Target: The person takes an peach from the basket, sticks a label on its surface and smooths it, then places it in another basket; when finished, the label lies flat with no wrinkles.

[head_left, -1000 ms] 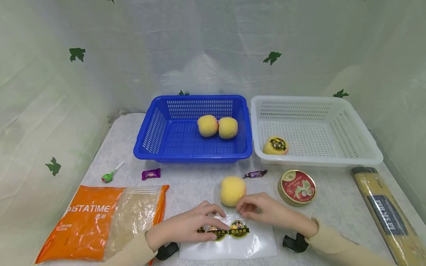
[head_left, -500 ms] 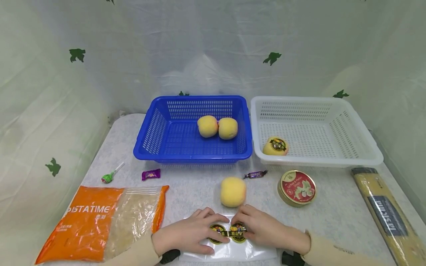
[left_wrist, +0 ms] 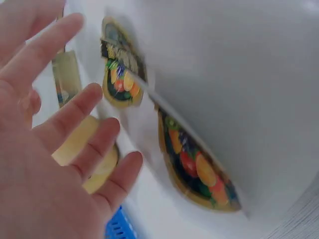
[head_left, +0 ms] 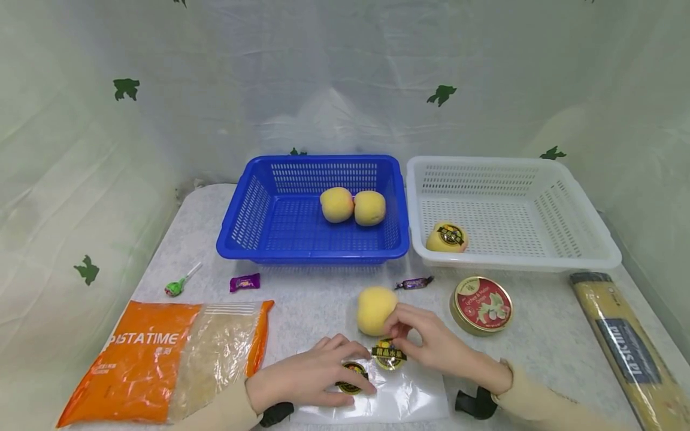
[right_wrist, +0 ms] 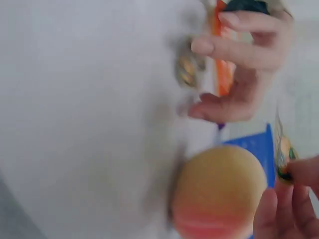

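Sticker (head_left: 387, 357) with gold rim and fruit picture is pinched between the thumb and fingers of the right hand (head_left: 431, 336), which comes to it from 2 o'clock. Just at 12 o'clock of this sticker stands a yellow peach (head_left: 374, 310) on the desk (head_left: 312, 305). At 6 o'clock lies the white sheet (head_left: 406, 401), and at 8 o'clock the second sticker (head_left: 350, 387) is partly covered by the left hand (head_left: 307, 374); this hand is spread and grasps nothing. More outward, a small dark candy (head_left: 414, 282) is at 1 o'clock and a red round tin (head_left: 481, 305) at 2 o'clock. Blue basket (head_left: 312, 253) at 11 o'clock contains two peaches; white basket (head_left: 517, 258), near 1 o'clock, contains one fruit with sticker. Orange bag (head_left: 148, 359) lies at 9 o'clock, and the long pasta packet (head_left: 628, 347) at 3 o'clock.
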A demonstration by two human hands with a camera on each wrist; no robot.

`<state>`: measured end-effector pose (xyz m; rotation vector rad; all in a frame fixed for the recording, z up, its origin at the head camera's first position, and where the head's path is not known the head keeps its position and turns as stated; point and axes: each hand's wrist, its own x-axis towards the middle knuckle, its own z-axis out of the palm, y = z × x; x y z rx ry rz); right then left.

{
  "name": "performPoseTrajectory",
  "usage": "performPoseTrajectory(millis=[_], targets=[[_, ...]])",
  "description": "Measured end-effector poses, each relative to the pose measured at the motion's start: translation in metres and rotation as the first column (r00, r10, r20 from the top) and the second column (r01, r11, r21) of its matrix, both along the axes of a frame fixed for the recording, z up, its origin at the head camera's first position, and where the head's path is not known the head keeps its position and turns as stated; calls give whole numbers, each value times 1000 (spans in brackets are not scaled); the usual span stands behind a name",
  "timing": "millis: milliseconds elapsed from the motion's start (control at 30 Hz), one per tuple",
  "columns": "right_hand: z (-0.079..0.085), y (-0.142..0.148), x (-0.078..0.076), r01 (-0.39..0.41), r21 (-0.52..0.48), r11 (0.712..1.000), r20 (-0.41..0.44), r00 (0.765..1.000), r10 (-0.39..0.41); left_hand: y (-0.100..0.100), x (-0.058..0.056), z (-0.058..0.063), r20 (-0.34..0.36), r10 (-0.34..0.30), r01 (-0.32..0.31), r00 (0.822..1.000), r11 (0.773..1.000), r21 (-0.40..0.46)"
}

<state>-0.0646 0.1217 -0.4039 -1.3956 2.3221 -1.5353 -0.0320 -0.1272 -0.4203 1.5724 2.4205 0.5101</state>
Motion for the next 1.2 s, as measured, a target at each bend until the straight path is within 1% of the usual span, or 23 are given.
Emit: performPoseTrajectory(millis=[100, 133, 200, 233, 300, 400, 433, 467, 533, 633, 733, 767, 867, 933, 967, 1067, 1133, 1200], targets=[[20, -3, -9, 78, -58, 995, 11, 997, -78, 2, -8, 4, 40, 9, -14, 999, 994, 112], [26, -4, -12, 95, -64, 993, 22, 995, -94, 2, -11, 7, 52, 21, -29, 998, 988, 149], [31, -5, -19, 117, -65, 991, 61, 992, -113, 3, -18, 12, 100, 64, -85, 993, 970, 228], [32, -7, -22, 121, -66, 991, 76, 990, -116, 3, -22, 14, 125, 87, -118, 988, 955, 272], [32, -9, -27, 130, -59, 990, 108, 987, -123, 4, -30, 16, 179, 129, -186, 975, 915, 358], [29, -14, -33, 136, -49, 989, 103, 986, -131, 6, -43, 14, 246, 181, -280, 952, 840, 465], [28, -16, -34, 143, -43, 989, 93, 986, -138, 7, -46, 12, 259, 193, -301, 946, 820, 487], [28, -18, -35, 146, -38, 989, 85, 986, -142, 8, -49, 10, 272, 208, -322, 940, 805, 499], [28, -20, -36, 152, -33, 988, 61, 987, -150, 13, -54, 6, 279, 251, -363, 927, 790, 495], [26, -21, -38, 151, -47, 987, 21, 988, -151, 21, -58, 2, 253, 317, -403, 914, 786, 469], [18, -21, -41, 136, -79, 988, -20, 990, -138, 30, -59, -1, 232, 374, -440, 898, 777, 450], [13, -20, -42, 133, -86, 987, -30, 990, -136, 32, -59, -1, 235, 384, -451, 893, 773, 447], [-1, -15, -45, 150, -63, 987, -41, 987, -153, 36, -59, -3, 290, 385, -479, 876, 759, 441], [-9, -11, -46, 165, -14, 986, -12, 986, -166, 37, -59, -3, 335, 373, -493, 865, 754, 434], [-11, -9, -45, 170, 16, 985, 9, 985, -170, 37, -59, -3, 364, 366, -503, 857, 749, 430], [-15, -5, -44, 152, 87, 985, 92, 983, -160, 38, -59, -2, 444, 358, -542, 822, 730, 416], [-17, -3, -44, 128, 103, 986, 136, 981, -141, 38, -58, 3, 493, 346, -565, 798, 713, 415], [-18, -3, -46, 98, 91, 991, 173, 978, -113, 38, -58, 7, 527, 328, -576, 784, 703, 418]])
